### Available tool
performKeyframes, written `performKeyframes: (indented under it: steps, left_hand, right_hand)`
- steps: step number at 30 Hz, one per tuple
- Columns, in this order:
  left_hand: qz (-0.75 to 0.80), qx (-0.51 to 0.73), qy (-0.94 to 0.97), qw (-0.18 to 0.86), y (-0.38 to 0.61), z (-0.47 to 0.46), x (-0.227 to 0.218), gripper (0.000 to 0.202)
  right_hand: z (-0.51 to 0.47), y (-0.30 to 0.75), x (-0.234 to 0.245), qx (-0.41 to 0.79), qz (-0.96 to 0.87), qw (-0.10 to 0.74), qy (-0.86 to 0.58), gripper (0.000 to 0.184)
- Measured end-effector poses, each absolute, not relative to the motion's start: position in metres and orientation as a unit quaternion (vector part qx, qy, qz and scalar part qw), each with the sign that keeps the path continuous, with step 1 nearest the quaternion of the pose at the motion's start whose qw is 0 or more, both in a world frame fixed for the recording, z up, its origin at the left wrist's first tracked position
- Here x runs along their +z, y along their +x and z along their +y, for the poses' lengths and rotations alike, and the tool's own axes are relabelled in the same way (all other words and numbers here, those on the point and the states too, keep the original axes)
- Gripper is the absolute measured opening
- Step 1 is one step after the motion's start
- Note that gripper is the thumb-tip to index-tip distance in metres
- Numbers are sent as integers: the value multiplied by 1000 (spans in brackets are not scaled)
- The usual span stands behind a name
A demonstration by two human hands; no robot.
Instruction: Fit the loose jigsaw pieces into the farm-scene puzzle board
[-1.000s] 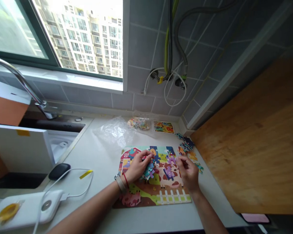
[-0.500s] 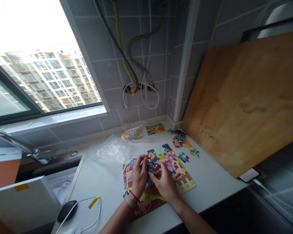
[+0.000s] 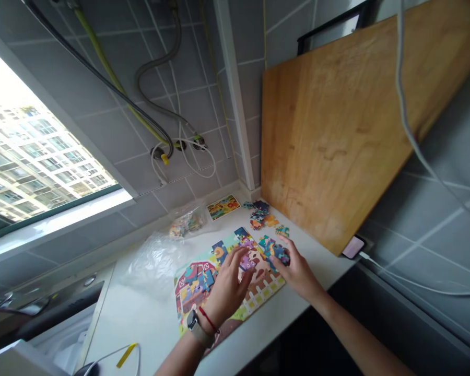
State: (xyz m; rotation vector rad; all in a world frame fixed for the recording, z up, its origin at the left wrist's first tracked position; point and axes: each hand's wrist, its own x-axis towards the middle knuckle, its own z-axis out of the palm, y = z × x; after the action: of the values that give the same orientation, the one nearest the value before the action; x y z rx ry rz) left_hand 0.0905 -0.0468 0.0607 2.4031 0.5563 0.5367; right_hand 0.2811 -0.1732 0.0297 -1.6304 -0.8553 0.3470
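Observation:
A colourful farm jigsaw puzzle (image 3: 196, 279) lies on the white counter (image 3: 152, 324). My left hand (image 3: 229, 284), with a watch and red string at the wrist, rests on the puzzle's middle, fingers stretched flat over the pieces. My right hand (image 3: 295, 269) is at the puzzle's right edge, fingers curled on a clump of joined puzzle pieces (image 3: 276, 249). Several loose pieces (image 3: 260, 215) lie beyond it near the wall corner.
A large wooden board (image 3: 337, 130) leans against the right wall. A crumpled clear plastic bag (image 3: 152, 258), a small bag of pieces (image 3: 186, 223) and a picture card (image 3: 223, 207) sit behind the puzzle. A pink phone (image 3: 353, 246) charges at right. Sink edge (image 3: 62, 313) at left.
The view has swung right and tilted. My right hand moved from the puzzle's middle to its right edge and now grips a clump of pieces; my left hand flattened onto the puzzle.

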Motion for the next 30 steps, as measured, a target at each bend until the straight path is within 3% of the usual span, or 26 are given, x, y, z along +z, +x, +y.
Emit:
performKeyframes:
  steps: [5, 10, 14, 22, 27, 30]
  left_hand:
    - [162, 96, 973, 134, 95, -27, 54, 46]
    - [152, 5, 983, 102, 93, -25, 66, 43]
    - [132, -33, 986, 97, 82, -28, 69, 44]
    - [115, -15, 989, 91, 78, -22, 80, 51]
    - [139, 19, 981, 137, 141, -17, 77, 38]
    - [154, 23, 979, 135, 181, -15, 59, 55]
  right_hand:
    - [-189, 350, 20, 91, -443, 429, -782, 33]
    - [-187, 365, 11, 28, -502, 361, -786, 41]
    - [-189, 369, 9, 18, -512, 372, -774, 46]
    - [-200, 370, 9, -33, -531, 375, -759, 34]
    - [-204, 370, 9, -30, -526, 438, -728, 28]
    - [-211, 373, 12, -29, -518, 494, -698, 22]
